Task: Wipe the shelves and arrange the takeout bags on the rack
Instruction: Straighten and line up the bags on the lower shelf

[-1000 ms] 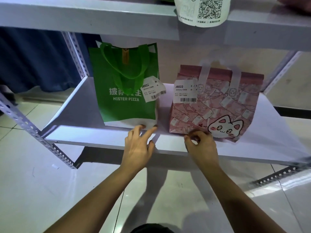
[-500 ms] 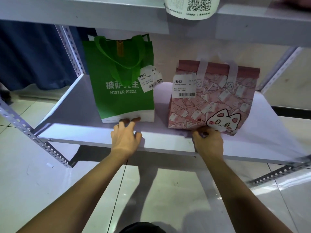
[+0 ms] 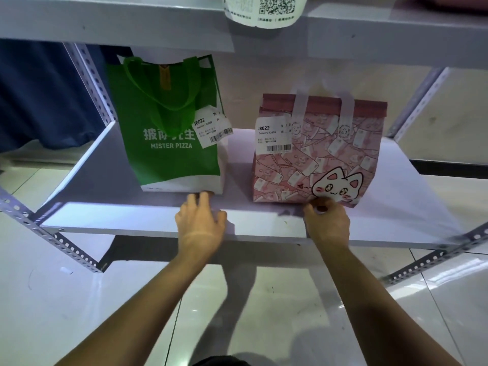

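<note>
A green "Mister Pizza" takeout bag [image 3: 169, 157] stands upright on the left of the white shelf board [image 3: 126, 220], with a paper order tag hanging from its handle. To its right, a hand's width away, stands a pink cat-print bag [image 3: 319, 159] bearing a white label. My left hand [image 3: 200, 223] lies over the shelf's front edge, its straight fingertips touching the green bag's white base. My right hand [image 3: 326, 223] is curled at the pink bag's bottom front edge, and thumb and fingers pinch it.
An upper shelf [image 3: 105, 22] hangs close above the bags, with a QR-code label [image 3: 264, 9] drooping over its edge. Perforated metal uprights [image 3: 89, 83] stand at the rack's corners. A dark blue cloth [image 3: 39, 96] hangs behind on the left. Glossy tiled floor [image 3: 79, 299] lies below.
The green bag has slid back and left, so the gap between the bags is wider. Both hands followed the bags' bases deeper onto the shelf.
</note>
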Tool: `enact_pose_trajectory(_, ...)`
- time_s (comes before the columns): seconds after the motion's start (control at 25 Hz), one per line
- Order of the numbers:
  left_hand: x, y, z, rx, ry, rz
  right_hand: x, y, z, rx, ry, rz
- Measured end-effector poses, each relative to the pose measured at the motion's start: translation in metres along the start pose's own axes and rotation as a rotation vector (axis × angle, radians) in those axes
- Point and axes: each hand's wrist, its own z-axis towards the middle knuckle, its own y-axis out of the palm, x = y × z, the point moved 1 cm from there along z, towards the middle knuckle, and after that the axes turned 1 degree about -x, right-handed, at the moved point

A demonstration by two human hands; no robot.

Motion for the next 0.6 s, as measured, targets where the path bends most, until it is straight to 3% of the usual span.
enact_pose_trajectory(0.08,0.029,0.014,-0.014,-0.104,0.139,-0.152,0.000,-0.002,0.000,0.011,-0.001,0.027)
enact_pose_trajectory(0.2,0.063,0.031,-0.014,-0.242,0.192,-0.190,0.002,-0.006,0.002,-0.004,-0.004,0.051)
enact_pose_trajectory(0.6,0.071,0.037,-0.003,-0.224,0.052,-0.174,0.012,-0.012,0.014,-0.002,-0.012,0.109)
